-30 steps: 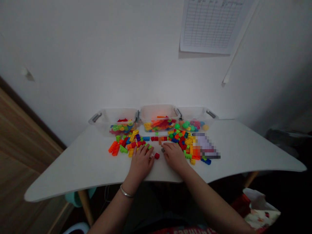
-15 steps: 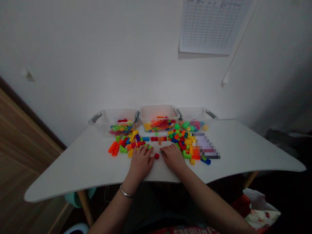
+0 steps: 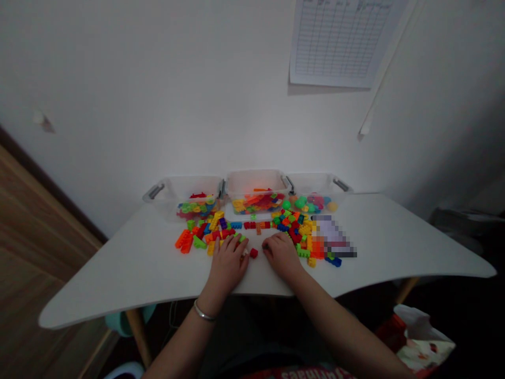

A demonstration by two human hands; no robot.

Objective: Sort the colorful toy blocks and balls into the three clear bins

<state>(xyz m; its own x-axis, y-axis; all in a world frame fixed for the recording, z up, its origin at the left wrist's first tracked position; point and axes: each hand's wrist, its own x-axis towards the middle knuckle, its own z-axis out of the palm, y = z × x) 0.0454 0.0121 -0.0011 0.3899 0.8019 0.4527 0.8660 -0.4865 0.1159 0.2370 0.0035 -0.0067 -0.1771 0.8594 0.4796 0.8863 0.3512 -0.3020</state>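
Observation:
My left hand [image 3: 229, 259] rests at the near edge of the left brick pile, fingers spread over green and yellow bricks, with something small and pale by its thumb. My right hand [image 3: 281, 253] is on the white table beside the right pile, its fingers curled together around something small and dark that I cannot make out. Between my hands sits a small red brick [image 3: 254, 253]. Behind them runs a row of red and orange bricks [image 3: 258, 225], with a blue brick [image 3: 236, 225] at its left. Orange bricks [image 3: 184, 240] lie at the far left.
Three clear bins stand along the wall: the left bin [image 3: 189, 184], the middle bin [image 3: 256, 181] and the right bin [image 3: 311, 183], holding coloured pieces. A pixelated flat object [image 3: 333, 234] lies right of the right pile. A printed sheet [image 3: 335, 47] hangs above.
My right hand has shifted slightly right, and its fingers have curled in more. My left hand has barely moved.

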